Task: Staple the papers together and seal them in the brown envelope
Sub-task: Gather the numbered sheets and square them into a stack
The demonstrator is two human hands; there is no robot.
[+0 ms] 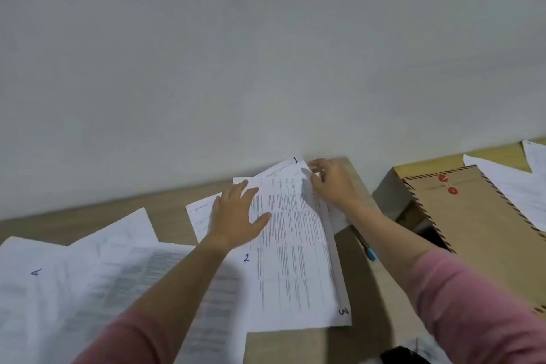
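A stack of printed white sheets [292, 245], hand-numbered 1, 2 and 3 at their corners, lies slightly fanned on the wooden table [363, 284]. My left hand [236, 216] rests flat on the left side of the stack, fingers straight and spread. My right hand [331, 183] pinches the far right corner of the top sheets near the wall. The brown envelope [478, 216], with a striped border and two red string-tie buttons, lies to the right on a box. No stapler can be made out.
More printed sheets [88, 284] are spread over the left of the table, one marked 4. A blue pen [367, 248] lies right of the stack. White sheets [520, 186] lie at the far right. A dark object [401, 356] sits at the bottom edge.
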